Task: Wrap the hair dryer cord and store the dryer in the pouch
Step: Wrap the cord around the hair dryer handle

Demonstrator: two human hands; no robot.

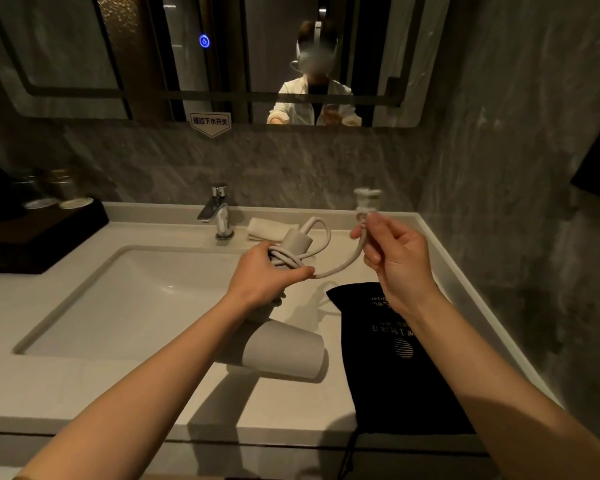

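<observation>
Fingers [373, 223] of right hand [400, 258] pinched on cord [340, 268]; left hand [260, 275] gripping dryer handle [293, 245].

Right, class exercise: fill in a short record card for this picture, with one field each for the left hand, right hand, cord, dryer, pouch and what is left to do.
left hand: grips the dryer handle with cord loops around it
right hand: pinches the cord near the plug
cord: partly wound, short free length between the hands
hair dryer: held over the counter edge by the sink
pouch: black, flat on the counter, holding nothing visible
left to do: finish wrapping, then bag the dryer
</observation>
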